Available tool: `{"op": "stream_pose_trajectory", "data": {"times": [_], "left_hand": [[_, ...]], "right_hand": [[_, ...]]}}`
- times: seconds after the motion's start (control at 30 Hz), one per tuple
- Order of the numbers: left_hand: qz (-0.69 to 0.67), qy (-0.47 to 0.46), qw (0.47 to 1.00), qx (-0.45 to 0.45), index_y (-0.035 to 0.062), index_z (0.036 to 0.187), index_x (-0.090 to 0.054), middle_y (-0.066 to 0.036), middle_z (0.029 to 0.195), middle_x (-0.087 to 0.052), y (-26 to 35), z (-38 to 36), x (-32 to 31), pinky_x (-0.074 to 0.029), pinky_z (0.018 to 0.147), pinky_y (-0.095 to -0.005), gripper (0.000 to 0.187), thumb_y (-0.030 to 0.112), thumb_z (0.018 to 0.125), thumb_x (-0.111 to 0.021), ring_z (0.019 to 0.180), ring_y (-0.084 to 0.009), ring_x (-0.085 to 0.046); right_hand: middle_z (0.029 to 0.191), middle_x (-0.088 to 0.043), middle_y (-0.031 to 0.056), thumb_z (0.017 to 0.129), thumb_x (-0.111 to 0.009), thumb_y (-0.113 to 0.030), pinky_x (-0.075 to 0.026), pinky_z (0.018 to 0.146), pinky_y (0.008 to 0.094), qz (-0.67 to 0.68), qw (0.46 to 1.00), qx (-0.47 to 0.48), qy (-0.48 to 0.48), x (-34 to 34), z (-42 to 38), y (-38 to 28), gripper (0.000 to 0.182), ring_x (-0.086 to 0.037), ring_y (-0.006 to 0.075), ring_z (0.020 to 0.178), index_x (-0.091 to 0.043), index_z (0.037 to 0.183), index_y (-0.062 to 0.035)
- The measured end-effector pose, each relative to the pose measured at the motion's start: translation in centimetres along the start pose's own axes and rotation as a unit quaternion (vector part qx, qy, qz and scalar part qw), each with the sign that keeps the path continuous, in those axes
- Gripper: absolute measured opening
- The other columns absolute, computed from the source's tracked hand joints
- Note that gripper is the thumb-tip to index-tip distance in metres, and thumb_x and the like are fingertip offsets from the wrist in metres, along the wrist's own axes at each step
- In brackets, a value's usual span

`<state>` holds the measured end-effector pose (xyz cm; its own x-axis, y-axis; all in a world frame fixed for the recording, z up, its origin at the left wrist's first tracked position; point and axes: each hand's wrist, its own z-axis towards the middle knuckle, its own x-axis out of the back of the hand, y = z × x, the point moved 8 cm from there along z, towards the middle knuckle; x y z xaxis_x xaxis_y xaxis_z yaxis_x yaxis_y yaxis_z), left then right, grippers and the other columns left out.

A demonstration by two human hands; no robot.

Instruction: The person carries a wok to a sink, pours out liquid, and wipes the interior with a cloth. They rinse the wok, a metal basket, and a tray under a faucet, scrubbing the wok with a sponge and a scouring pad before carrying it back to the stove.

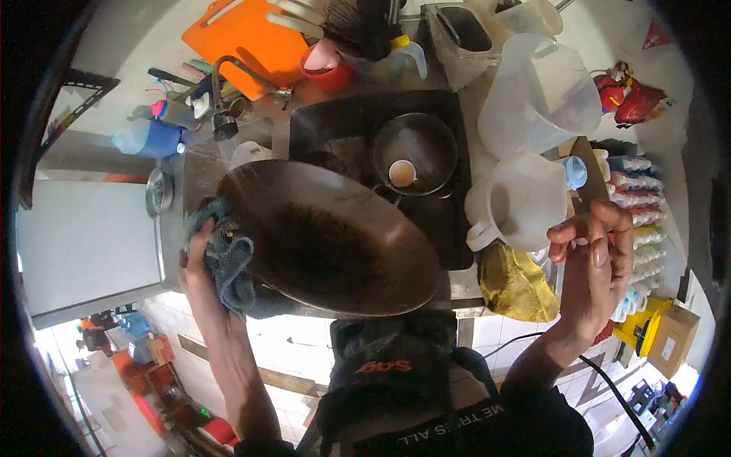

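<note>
A large dark wok is tilted over the sink area, its inside facing up and browned in the middle. My left hand grips a bunched blue-grey cloth at the wok's left rim. A thin stream of water seems to fall from the tap onto the wok's upper left edge. My right hand is raised at the right, apart from the wok, its fingers loosely bent and nothing clearly held. Near it are a white translucent jug and a yellow cloth.
Behind the wok, a black sink holds a round pan with a small cup in it. A larger clear jug stands right. An orange cutting board and a red bowl are at the back.
</note>
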<state>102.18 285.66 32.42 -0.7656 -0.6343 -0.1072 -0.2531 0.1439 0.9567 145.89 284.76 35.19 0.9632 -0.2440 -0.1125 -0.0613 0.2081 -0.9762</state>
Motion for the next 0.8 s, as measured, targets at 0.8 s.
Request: {"op": "stream_pose_trajectory", "data": {"times": [0.8], "left_hand": [[-0.018, -0.01, 0.999, -0.036, -0.0019, 0.12, -0.043, -0.018, 0.104, -0.062, -3.1, 0.1, -4.3, -0.057, 0.074, -0.0363, 0.057, 0.012, 0.077, -0.077, 0.087, -0.0249, -0.067]], "right_hand": [[0.097, -0.071, 0.0112, 0.08, -0.065, 0.011, -0.05, 0.067, 0.026, -0.063, 0.961, -0.007, -0.27, -7.5, -6.0, 2.1, 0.028, -0.069, 0.019, 0.085, -0.063, 0.105, -0.001]]}}
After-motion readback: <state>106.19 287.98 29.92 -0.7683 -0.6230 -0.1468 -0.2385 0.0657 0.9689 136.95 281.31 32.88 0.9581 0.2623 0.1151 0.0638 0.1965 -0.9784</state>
